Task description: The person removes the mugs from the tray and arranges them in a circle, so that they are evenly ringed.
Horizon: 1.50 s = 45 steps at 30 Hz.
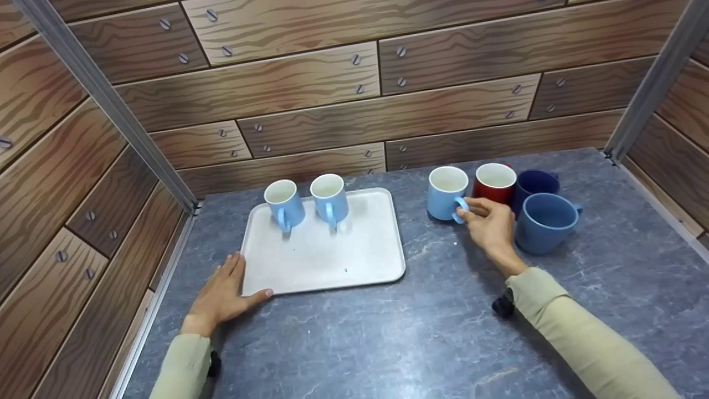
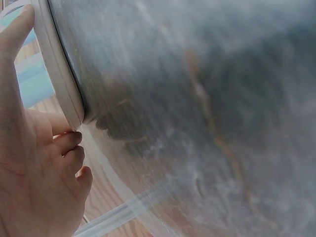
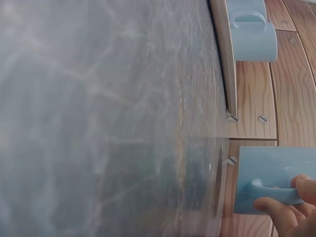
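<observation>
Head view gives me the whole counter (image 1: 354, 338), and my attention goes to the right hand (image 1: 490, 227), which pinches the handle of a light blue mug (image 1: 444, 200) between thumb and fingers. That held mug is upright, to the right of the tray (image 1: 332, 257) and well apart from it. From the right wrist I see a strip of the wood-patterned wall (image 1: 310, 94) between its base and the counter, so I read it as slightly raised.

Just to the right of the held mug I have a red mug (image 1: 492, 192) with a pale inside, then a dark blue mug (image 1: 525, 191) behind a wider blue cup (image 1: 544, 230); the last of these sits nearest me, its handle turned to the right.

On the other side, the left hand (image 1: 221, 293) grasps nothing: it lies spread at the near left corner of the tray, fingers along the left edge, thumb along the near one. Two mugs of the same light blue stand upright near the far edge of the tray, side by side: a left mug (image 1: 288, 209) and its neighbour (image 1: 331, 204), both handles facing me.
</observation>
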### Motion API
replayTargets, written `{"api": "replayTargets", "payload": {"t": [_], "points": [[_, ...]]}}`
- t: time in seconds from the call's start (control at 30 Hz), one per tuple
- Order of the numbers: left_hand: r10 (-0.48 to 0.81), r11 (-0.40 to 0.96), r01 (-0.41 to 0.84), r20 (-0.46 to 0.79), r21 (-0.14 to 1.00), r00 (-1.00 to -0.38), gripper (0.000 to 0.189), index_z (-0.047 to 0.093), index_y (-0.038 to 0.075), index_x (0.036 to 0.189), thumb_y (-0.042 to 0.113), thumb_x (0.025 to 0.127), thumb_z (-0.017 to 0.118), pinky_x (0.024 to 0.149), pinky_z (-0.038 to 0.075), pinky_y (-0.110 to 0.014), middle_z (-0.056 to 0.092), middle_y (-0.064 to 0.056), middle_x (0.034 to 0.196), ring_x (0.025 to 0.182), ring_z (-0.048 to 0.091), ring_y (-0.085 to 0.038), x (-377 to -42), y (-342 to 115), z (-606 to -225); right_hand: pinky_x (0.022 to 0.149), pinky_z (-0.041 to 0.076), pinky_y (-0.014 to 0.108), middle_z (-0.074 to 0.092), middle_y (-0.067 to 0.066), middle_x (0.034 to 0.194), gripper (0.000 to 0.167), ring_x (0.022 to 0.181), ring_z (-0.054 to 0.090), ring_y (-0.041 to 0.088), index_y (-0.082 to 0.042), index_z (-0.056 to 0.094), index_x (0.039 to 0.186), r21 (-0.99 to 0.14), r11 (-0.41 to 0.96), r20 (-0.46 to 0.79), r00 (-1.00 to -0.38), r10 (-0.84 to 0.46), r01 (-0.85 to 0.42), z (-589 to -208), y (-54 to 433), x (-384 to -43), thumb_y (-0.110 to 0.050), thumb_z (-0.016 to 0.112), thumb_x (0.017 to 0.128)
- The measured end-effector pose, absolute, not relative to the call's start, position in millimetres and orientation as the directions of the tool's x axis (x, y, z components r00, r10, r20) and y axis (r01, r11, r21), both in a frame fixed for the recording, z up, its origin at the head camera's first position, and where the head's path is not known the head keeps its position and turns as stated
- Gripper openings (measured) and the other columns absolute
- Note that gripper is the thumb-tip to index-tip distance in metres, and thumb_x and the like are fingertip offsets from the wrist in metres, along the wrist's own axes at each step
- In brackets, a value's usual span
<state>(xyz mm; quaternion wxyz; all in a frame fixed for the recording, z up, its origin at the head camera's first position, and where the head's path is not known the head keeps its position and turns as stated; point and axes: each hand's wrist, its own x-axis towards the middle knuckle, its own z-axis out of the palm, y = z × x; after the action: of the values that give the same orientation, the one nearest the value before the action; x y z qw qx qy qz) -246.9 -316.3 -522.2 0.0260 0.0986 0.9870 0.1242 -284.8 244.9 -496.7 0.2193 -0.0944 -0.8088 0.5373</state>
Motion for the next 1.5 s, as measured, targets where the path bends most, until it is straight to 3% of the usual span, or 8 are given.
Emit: {"api": "replayTargets", "payload": {"t": [0.23,0.83,1.0,1.1,1.27,1.33,1.4,1.5], "points": [[0.201,0.95,0.191,-0.016,0.247,-0.98,0.123,0.025,-0.008,0.165,0.082,0.089,0.062,0.134,0.019,-0.06,0.022,-0.028,0.174,0.163,0.02,-0.047,-248,-317,-522,0.069,0.056,0.006,0.078,0.025,0.115,0.029,0.079,0.065,-0.016,0.003,0.079,0.12,-0.94,0.334,0.203,-0.892,0.403,-0.063,-498,249,-280,-0.001,0.083,0.091],[0.202,0.95,0.187,-0.033,0.251,-0.979,0.124,0.023,-0.008,0.165,0.083,0.09,0.06,0.134,0.016,-0.06,0.02,-0.028,0.174,0.163,0.018,-0.048,-245,-317,-522,0.067,0.06,0.011,0.076,0.029,0.117,0.033,0.076,0.067,-0.013,0.008,0.076,0.123,-0.968,0.249,0.127,-0.905,0.407,-0.024,-505,257,-269,0.003,0.082,0.091],[0.202,0.949,0.188,-0.029,0.255,-0.979,0.124,0.024,-0.008,0.165,0.082,0.089,0.062,0.135,0.017,-0.059,0.021,-0.028,0.174,0.163,0.018,-0.047,-246,-316,-521,0.069,0.059,0.009,0.077,0.029,0.116,0.031,0.078,0.066,-0.013,0.007,0.077,0.122,-0.95,0.309,0.161,-0.907,0.39,-0.036,-506,263,-268,0.001,0.082,0.092],[0.199,0.949,0.185,-0.028,0.256,-0.98,0.124,0.024,-0.008,0.165,0.081,0.089,0.063,0.135,0.018,-0.058,0.021,-0.028,0.174,0.163,0.018,-0.046,-245,-316,-520,0.07,0.056,0.005,0.078,0.027,0.113,0.028,0.085,0.072,-0.002,0.006,0.078,0.119,-0.913,0.404,0.22,-0.906,0.36,-0.061,-504,267,-267,0.0,0.082,0.091],[0.199,0.949,0.185,-0.032,0.254,-0.979,0.123,0.023,-0.007,0.166,0.081,0.089,0.062,0.135,0.018,-0.058,0.021,-0.027,0.175,0.163,0.018,-0.046,-246,-316,-520,0.068,0.049,-0.001,0.079,0.028,0.11,0.024,0.101,0.079,0.035,0.009,0.077,0.116,-0.819,0.558,0.333,-0.903,0.271,-0.134,-500,271,-264,0.004,0.079,0.092],[0.202,0.949,0.185,-0.038,0.256,-0.979,0.123,0.023,-0.007,0.166,0.082,0.089,0.062,0.134,0.018,-0.059,0.02,-0.027,0.175,0.163,0.018,-0.046,-246,-315,-519,0.069,0.049,0.0,0.079,0.028,0.109,0.022,0.102,0.078,0.04,0.009,0.076,0.115,-0.791,0.592,0.354,-0.904,0.241,-0.152,-499,273,-263,0.005,0.076,0.094],[0.203,0.948,0.185,-0.044,0.257,-0.978,0.123,0.023,-0.008,0.166,0.082,0.089,0.061,0.134,0.018,-0.06,0.02,-0.028,0.175,0.163,0.018,-0.047,-245,-314,-519,0.072,0.055,0.009,0.079,0.027,0.108,0.021,0.101,0.079,0.04,0.009,0.076,0.115,-0.764,0.624,0.371,-0.902,0.22,-0.162,-499,274,-261,0.006,0.073,0.095],[0.204,0.949,0.185,-0.048,0.256,-0.978,0.123,0.023,-0.008,0.165,0.082,0.09,0.061,0.134,0.018,-0.06,0.02,-0.028,0.175,0.163,0.017,-0.047,-245,-314,-518,0.079,0.063,0.033,0.079,0.027,0.105,0.019,0.097,0.078,0.039,0.009,0.075,0.113,-0.714,0.679,0.408,-0.889,0.207,-0.17,-499,277,-260,0.008,0.069,0.095]]}}
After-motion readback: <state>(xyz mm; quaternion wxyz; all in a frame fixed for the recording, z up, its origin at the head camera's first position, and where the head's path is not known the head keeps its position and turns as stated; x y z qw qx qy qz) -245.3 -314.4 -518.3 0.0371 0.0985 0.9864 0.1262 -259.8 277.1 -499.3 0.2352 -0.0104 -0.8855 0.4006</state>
